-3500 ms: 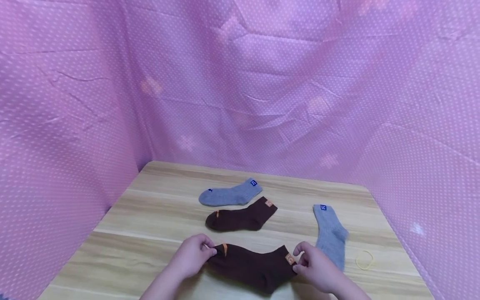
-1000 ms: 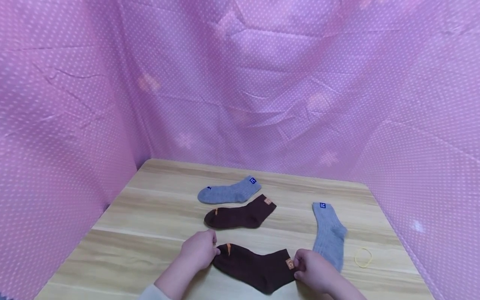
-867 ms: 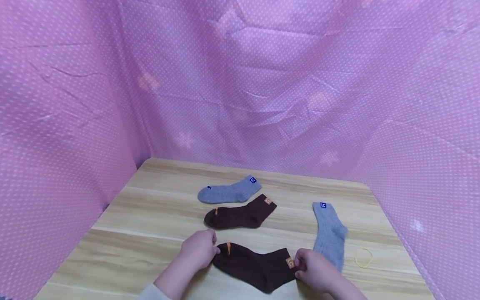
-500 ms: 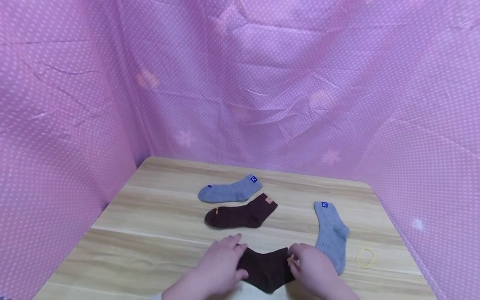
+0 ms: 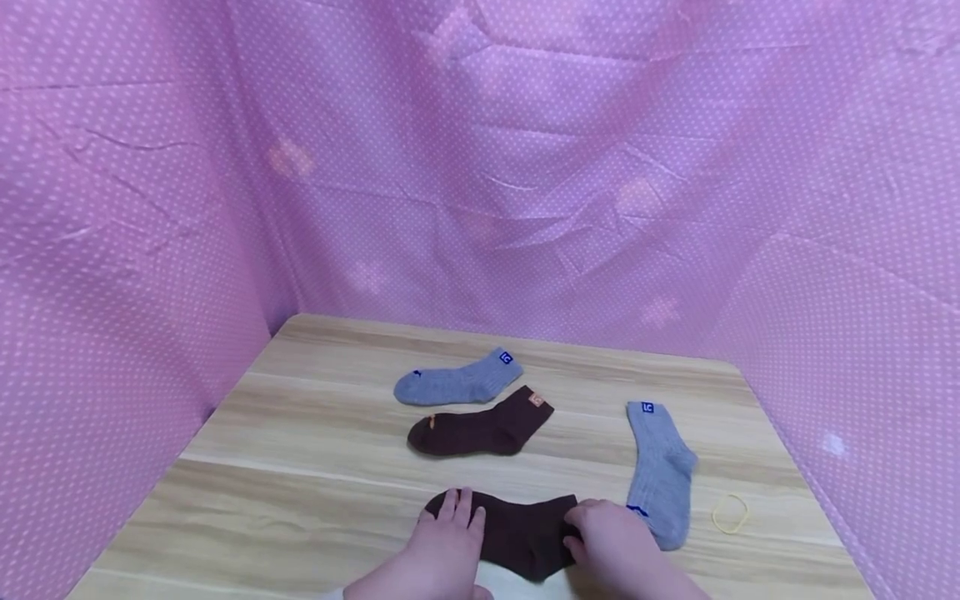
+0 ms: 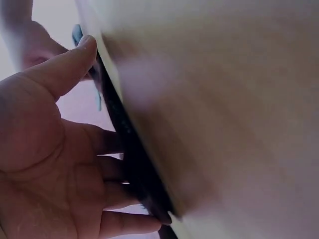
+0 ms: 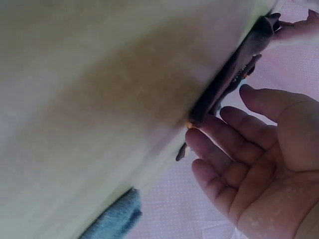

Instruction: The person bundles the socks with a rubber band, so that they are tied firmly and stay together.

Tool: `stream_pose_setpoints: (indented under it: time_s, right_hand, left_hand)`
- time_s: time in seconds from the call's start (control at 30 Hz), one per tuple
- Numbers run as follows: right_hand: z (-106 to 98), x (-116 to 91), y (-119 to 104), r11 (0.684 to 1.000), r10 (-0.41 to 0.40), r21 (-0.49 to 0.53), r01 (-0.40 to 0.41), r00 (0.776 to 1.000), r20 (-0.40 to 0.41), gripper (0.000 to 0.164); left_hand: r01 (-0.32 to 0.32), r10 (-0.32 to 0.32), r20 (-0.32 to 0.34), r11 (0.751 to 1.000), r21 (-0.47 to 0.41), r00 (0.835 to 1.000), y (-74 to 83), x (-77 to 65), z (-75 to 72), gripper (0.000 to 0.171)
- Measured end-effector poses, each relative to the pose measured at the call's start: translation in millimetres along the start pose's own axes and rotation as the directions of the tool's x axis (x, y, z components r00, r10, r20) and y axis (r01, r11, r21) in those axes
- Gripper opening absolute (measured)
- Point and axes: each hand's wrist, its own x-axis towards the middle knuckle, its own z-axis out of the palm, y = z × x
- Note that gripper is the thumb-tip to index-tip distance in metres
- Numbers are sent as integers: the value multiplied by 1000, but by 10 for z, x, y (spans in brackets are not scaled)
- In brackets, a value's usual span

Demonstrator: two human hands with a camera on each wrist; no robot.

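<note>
A dark brown sock lies flat at the table's near side, toe to the left. Spread over its toe is my left hand, fingers extended; the left wrist view shows the fingertips touching the sock, thumb apart. My right hand touches the cuff end and covers its tag. In the right wrist view, that hand's fingers are loosely bent at the cuff, with the thumb away from the cloth. Behind lies another brown sock with orange marks, and beyond it a grey sock.
A second grey sock lies beside my right hand, its cuff pointing away. Right of it is a thin yellow loop. Pink dotted cloth hangs around the wooden table at the back and sides.
My left hand has let go of the toe tip, slid over the near sock, and now lies on its toe. My right hand has moved over the cuff, hiding the orange tag.
</note>
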Motion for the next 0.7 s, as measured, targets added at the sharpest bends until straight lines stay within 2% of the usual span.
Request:
stream_pose_setpoints:
  time_s: [0.2, 0.37, 0.43, 0.53, 0.6, 0.7]
  right_hand:
    - [-24, -30, -11, 998, -54, -39, 52, 997, -56, 24]
    - [-23, -61, -29, 996, -81, -53, 77, 994, -67, 26]
    - [-32, -57, -25, 997, -69, -36, 67, 996, -55, 26]
    - [-56, -38, -6, 999, -48, 1, 48, 998, -45, 22]
    - [-87, -11, 12, 999, -39, 27, 41, 998, -49, 18]
    - [-145, 46, 46, 997, -15, 71, 20, 998, -65, 15]
  left_hand:
    - [22, -22, 5, 999, -23, 1000, 9, -53, -61, 95]
    - [47, -47, 11, 999, -7, 999, 51, -112, -29, 61]
    - [48, -48, 8, 999, 10, 999, 55, -117, -14, 59]
    - [44, -44, -21, 999, -14, 999, 15, -107, -38, 72]
    - [36, -42, -78, 996, -79, 996, -46, -99, -98, 77]
    - [30, -73, -196, 976, -213, 978, -166, -53, -190, 59]
